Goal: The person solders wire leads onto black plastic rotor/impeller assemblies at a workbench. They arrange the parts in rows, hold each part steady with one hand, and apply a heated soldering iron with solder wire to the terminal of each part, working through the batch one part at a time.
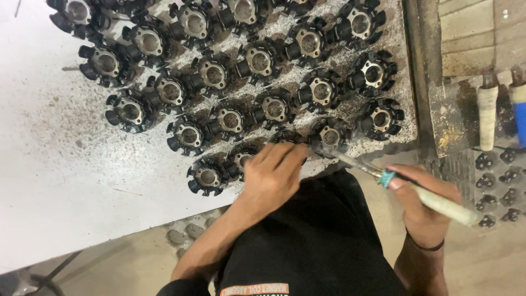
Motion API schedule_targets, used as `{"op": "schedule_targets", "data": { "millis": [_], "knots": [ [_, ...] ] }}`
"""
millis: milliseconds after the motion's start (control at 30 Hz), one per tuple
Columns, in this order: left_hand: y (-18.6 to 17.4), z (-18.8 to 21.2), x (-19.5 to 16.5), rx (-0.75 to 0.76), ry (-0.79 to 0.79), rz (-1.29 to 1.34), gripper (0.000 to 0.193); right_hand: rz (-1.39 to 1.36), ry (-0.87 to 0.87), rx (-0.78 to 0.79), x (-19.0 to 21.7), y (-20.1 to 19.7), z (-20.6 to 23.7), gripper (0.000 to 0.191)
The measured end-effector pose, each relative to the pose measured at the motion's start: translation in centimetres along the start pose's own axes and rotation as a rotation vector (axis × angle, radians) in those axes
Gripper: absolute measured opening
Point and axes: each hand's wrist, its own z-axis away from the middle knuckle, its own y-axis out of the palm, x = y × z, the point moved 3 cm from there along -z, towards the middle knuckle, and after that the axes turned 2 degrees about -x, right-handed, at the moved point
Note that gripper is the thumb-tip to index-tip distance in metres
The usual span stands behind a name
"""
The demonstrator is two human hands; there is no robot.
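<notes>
Left hand [272,176] sat on the near edge of the white table [49,164], fingers [282,153] pressed together and curled over a black star-shaped part [286,136], mostly hidden under them. More black star-shaped parts with metal centres [230,119] lay in rows just beyond the fingertips. Right hand [424,203] had its fingers closed around a brush handle [438,201]; brush tip [335,154] was touching the part [330,135] just right of the left fingertips. Two wrapped handles [486,112] stood farther right, well apart.
</notes>
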Motion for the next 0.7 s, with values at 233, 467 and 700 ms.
{"op": "schedule_targets", "data": {
  "millis": [233, 467, 700],
  "knots": [
    [-2.8, 2.8, 2.4, 0.065, -0.003, -0.170, 0.036, -0.191, -0.044, -0.020, -5.1, 3.7, 3.0, 0.028],
    [-3.0, 4.5, 2.9, 0.078, -0.130, -0.093, 0.042, -0.014, -0.189, 0.090, -3.2, 6.2, 3.3, 0.027],
    [-2.7, 4.7, 3.5, 0.067, -0.084, -0.010, 0.029, 0.086, -0.170, 0.130, -1.4, 7.3, 2.3, 0.026]
  ]
}}
